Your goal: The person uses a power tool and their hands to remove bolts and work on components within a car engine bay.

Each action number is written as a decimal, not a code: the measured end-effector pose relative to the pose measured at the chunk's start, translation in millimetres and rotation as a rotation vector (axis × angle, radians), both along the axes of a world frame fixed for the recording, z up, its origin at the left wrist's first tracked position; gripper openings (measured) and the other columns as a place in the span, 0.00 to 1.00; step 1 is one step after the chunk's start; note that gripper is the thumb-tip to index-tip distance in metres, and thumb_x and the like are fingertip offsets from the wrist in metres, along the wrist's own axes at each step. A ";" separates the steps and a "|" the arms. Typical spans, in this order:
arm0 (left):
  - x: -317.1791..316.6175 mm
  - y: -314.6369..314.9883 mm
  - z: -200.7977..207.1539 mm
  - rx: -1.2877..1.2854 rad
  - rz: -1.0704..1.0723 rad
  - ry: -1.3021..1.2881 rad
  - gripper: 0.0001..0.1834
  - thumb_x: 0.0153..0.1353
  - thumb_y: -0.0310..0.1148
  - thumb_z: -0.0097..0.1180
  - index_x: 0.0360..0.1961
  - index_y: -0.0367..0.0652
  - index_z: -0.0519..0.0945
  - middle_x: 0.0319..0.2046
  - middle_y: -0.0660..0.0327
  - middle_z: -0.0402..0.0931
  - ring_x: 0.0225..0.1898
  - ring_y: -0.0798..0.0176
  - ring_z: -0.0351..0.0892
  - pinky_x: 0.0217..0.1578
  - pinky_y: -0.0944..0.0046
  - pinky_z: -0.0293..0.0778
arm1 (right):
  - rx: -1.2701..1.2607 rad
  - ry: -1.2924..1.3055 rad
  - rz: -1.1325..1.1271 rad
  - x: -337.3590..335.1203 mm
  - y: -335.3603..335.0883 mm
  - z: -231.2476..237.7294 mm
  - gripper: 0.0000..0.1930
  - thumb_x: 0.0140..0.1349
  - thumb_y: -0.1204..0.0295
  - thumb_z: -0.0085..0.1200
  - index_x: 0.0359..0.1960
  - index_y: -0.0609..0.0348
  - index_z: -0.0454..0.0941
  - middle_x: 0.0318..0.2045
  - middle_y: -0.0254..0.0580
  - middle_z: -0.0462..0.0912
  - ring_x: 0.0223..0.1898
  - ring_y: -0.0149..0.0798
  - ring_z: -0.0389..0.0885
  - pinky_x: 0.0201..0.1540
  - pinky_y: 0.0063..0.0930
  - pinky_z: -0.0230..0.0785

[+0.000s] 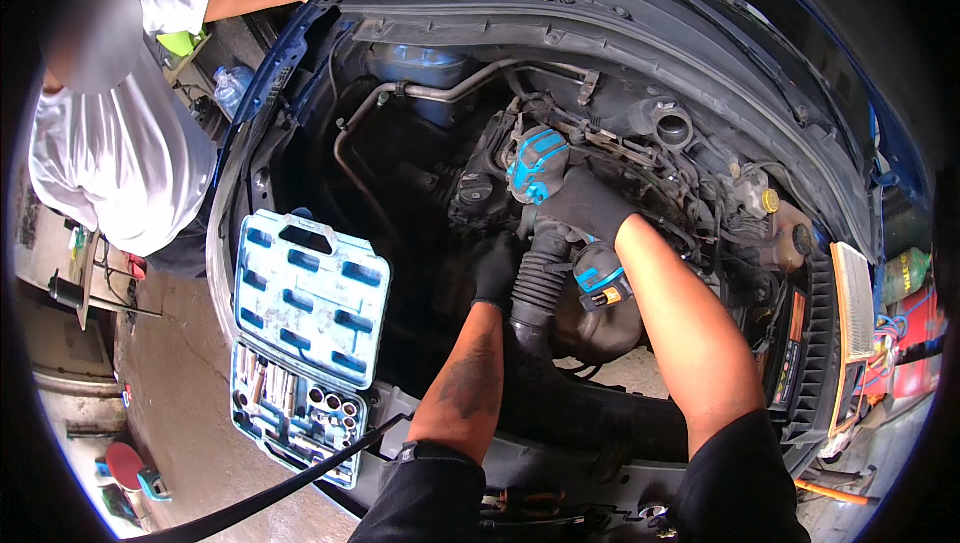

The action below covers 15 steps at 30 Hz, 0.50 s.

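My right hand (582, 205), in a black glove, is wrapped round the grip of a blue and black cordless impact wrench (538, 165). The tool lies over the engine, its battery (600, 275) showing below my wrist. Where its working end meets the engine is hidden. My left hand (494, 271), gloved in black too, reaches into the dark part of the engine bay, just left of a ribbed black air hose (541, 275). Its fingers are lost in shadow, so what they touch does not show. Left of the tool is a dark engine part (478, 185).
An open socket set case (312, 333) rests at the bay's left front edge. A black prop rod or strip (300, 493) crosses the lower left. At right are a battery (790, 348) and an upright air filter (853, 301). A person (130, 153) stands at left, one hand on the car.
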<state>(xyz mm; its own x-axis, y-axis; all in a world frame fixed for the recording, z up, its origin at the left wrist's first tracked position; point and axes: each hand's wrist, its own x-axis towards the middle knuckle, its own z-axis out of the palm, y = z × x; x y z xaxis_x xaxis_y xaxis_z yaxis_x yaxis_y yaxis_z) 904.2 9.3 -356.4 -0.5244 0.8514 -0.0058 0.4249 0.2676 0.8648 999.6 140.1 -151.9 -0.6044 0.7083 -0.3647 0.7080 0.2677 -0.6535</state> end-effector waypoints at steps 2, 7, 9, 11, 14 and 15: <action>-2.6 3.6 -13.6 0.087 0.030 -0.021 0.15 0.60 0.39 0.55 0.44 0.43 0.76 0.35 0.45 0.80 0.40 0.39 0.79 0.39 0.44 0.71 | -0.011 0.005 0.034 -3.5 -5.1 9.0 0.21 0.45 0.62 0.66 0.34 0.69 0.83 0.34 0.62 0.84 0.38 0.52 0.86 0.41 0.40 0.76; 7.4 7.7 -3.2 0.218 0.042 0.324 0.15 0.56 0.38 0.58 0.43 0.44 0.80 0.34 0.47 0.81 0.37 0.41 0.80 0.37 0.46 0.72 | 0.085 0.034 0.080 6.2 2.5 5.1 0.24 0.45 0.59 0.67 0.35 0.73 0.82 0.28 0.54 0.84 0.27 0.41 0.82 0.34 0.37 0.74; 4.9 10.9 -7.5 0.217 0.082 0.359 0.14 0.56 0.37 0.58 0.42 0.44 0.81 0.33 0.47 0.81 0.36 0.42 0.80 0.37 0.47 0.73 | 0.138 0.048 0.112 3.0 7.3 -5.1 0.24 0.45 0.60 0.67 0.34 0.73 0.82 0.27 0.53 0.84 0.26 0.40 0.81 0.34 0.36 0.73; 5.3 8.8 2.9 0.171 0.083 0.365 0.13 0.56 0.37 0.57 0.40 0.44 0.82 0.33 0.47 0.81 0.36 0.43 0.80 0.37 0.47 0.73 | 0.117 0.023 0.113 2.1 2.9 1.0 0.23 0.45 0.61 0.67 0.33 0.73 0.82 0.26 0.53 0.84 0.26 0.40 0.81 0.33 0.36 0.73; 9.4 5.0 32.0 0.137 0.101 0.055 0.12 0.56 0.35 0.58 0.38 0.41 0.83 0.35 0.48 0.82 0.37 0.44 0.80 0.39 0.47 0.73 | -0.003 -0.030 0.062 10.5 0.6 21.1 0.20 0.45 0.63 0.66 0.30 0.72 0.82 0.23 0.51 0.83 0.24 0.40 0.80 0.31 0.35 0.72; 13.0 8.1 42.1 0.183 0.151 -0.241 0.12 0.55 0.35 0.58 0.38 0.40 0.83 0.35 0.48 0.82 0.37 0.44 0.80 0.41 0.47 0.73 | -0.035 -0.029 0.041 12.0 0.1 24.6 0.18 0.45 0.63 0.66 0.28 0.71 0.82 0.22 0.50 0.82 0.23 0.39 0.79 0.29 0.35 0.71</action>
<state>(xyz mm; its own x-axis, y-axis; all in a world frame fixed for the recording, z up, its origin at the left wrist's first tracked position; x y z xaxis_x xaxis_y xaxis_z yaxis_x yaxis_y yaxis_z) 917.2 17.4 -314.3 -0.6469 0.7626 0.0006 0.1694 0.1429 0.9751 1011.6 140.2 -127.3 -0.6213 0.6696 -0.4070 0.7159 0.2737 -0.6423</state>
